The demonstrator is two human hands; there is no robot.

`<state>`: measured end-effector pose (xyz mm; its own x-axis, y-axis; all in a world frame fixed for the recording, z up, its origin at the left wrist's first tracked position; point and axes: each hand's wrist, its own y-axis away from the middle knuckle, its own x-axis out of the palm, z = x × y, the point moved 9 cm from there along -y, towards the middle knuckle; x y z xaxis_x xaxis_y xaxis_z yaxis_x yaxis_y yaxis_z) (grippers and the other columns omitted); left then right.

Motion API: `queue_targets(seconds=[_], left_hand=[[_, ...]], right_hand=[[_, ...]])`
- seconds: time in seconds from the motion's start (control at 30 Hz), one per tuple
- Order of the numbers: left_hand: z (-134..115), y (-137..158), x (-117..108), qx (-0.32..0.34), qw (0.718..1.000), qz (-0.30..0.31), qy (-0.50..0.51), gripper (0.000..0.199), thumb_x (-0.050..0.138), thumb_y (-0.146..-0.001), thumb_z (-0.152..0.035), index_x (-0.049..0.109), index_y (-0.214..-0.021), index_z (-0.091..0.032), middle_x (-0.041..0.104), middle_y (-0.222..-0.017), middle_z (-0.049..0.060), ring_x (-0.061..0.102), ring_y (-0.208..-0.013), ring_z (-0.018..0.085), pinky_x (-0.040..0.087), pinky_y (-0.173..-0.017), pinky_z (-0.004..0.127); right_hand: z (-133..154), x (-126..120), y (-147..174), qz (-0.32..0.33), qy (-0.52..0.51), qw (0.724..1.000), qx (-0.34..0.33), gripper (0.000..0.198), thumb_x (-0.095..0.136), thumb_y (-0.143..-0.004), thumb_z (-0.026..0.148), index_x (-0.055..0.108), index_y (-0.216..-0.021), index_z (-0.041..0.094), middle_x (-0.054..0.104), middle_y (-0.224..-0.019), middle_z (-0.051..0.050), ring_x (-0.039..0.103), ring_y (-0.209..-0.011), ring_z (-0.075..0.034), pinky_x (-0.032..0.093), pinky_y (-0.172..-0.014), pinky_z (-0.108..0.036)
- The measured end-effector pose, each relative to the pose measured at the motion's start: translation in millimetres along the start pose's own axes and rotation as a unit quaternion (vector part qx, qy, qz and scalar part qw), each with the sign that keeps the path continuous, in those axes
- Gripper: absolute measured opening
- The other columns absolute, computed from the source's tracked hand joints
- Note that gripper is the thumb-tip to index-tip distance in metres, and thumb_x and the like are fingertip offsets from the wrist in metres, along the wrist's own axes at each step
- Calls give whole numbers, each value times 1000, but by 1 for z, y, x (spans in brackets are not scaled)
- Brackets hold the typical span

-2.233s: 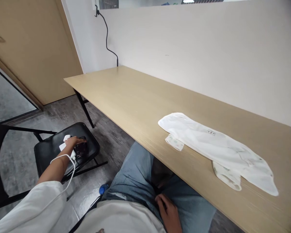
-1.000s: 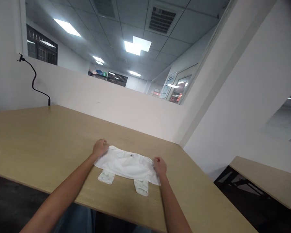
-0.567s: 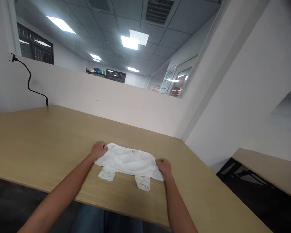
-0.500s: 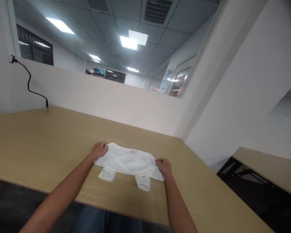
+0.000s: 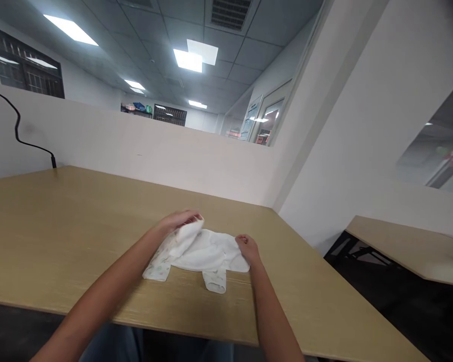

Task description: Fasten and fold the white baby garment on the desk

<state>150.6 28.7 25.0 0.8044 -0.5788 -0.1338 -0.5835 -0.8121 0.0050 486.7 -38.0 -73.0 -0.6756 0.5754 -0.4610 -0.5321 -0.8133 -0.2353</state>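
Observation:
A small white long-sleeved baby garment (image 5: 211, 250) lies on the wooden table (image 5: 98, 211), its two sleeves pointing toward me. A faint coloured print shows on the sleeves. My left hand (image 5: 183, 219) grips the garment's left side and holds it lifted and folded over toward the middle; part of that flap is blurred. At the garment's right edge, my right hand (image 5: 248, 246) is closed with the cloth at its fingertips, resting low by the tabletop.
A black flexible phone-holder arm (image 5: 18, 120) rises at the table's far left corner. Behind the table stands a white wall (image 5: 166, 156) with a window above. Another table (image 5: 407, 246) is at the right, past a gap.
My left hand has moved right and up, folding the garment's left side inward. My right hand stays at the right edge. The view has turned slightly to the right.

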Motion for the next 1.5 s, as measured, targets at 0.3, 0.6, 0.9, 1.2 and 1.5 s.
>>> queue_targets(seconds=[0.3, 0.6, 0.9, 1.2, 1.5], left_hand=[[43, 26, -74, 145, 929, -208, -269, 36, 52, -87, -50, 68, -77, -19, 71, -79, 7, 63, -81, 24, 45, -74, 34], [82, 33, -93, 135, 938, -158, -279, 38, 57, -87, -53, 73, -84, -18, 71, -83, 6, 59, -77, 21, 42, -71, 31], [85, 53, -44, 49, 938, 74, -335, 48, 82, -61, -66, 65, -63, -20, 61, -63, -1, 48, -60, 15, 28, -55, 27], [73, 54, -42, 105, 931, 97, -337, 20, 60, -67, -30, 52, -84, -21, 59, -80, -1, 50, -71, 17, 35, -64, 26], [85, 47, -95, 75, 929, -20, -361, 42, 66, -72, -42, 65, -108, -20, 71, -104, 4, 64, -90, 23, 46, -76, 28]], right_hand=[[54, 7, 11, 92, -293, 951, 17, 56, 86, -55, 39, 68, -104, 20, 75, -105, -9, 72, -89, -26, 59, -75, -35], [147, 52, 79, 328, -225, 913, -85, 53, 79, -80, 52, 70, -122, 22, 70, -127, -10, 65, -120, -26, 55, -96, -37], [59, 40, 73, 387, 68, 919, -30, 50, 72, -77, 62, 65, -62, 15, 56, -53, 1, 45, -53, -11, 30, -52, -25], [64, 56, 73, 367, -17, 929, -45, 19, 68, -65, 31, 64, -76, 16, 63, -71, 1, 51, -65, -14, 37, -58, -24], [43, 9, 31, 153, 75, 983, -72, 35, 65, -66, 45, 71, -85, 15, 64, -75, -2, 54, -70, -16, 40, -64, -26]])
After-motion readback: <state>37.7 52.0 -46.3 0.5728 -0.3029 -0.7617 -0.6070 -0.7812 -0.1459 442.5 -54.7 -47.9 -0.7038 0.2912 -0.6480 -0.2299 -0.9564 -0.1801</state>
